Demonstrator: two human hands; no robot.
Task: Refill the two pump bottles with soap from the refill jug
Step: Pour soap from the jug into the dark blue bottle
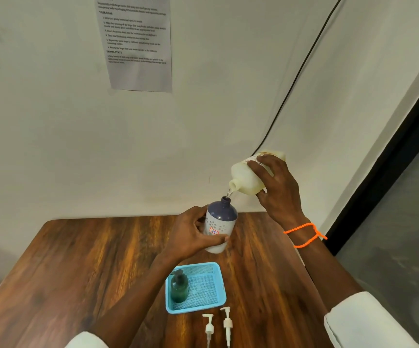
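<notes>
a wooden table (pixel 103 259) is set against a pale wall, on which a printed instruction sheet (pixel 138 43) is taped; its text is too blurred to be read. a cream refill jug (pixel 247 177) is grasped around its body by the right hand (pixel 278 189) and held tipped above the table, mouth down and to the left. directly beneath it, a white pump bottle with a purple shoulder (pixel 219 222) is gripped at its side by the left hand (pixel 191 234), fingers and thumb wrapped round it, and is held tilted toward the jug. a thin clear stream is seen passing from the jug mouth into the open neck. for a clean pour, it is judged that the tilt should be kept shallow, the stream centred on the narrow neck, and the jug righted before the level nears the neck. a blue mesh tray (pixel 218 272) lies nearer the person, with a dark green pump bottle (pixel 179 287) standing in its left side. two white pump heads (pixel 218 325) lie just beside the tray's near edge, their tubes cut off by the frame. the fill level in the opaque bottle cannot be made out, nor what remains in the jug.
</notes>
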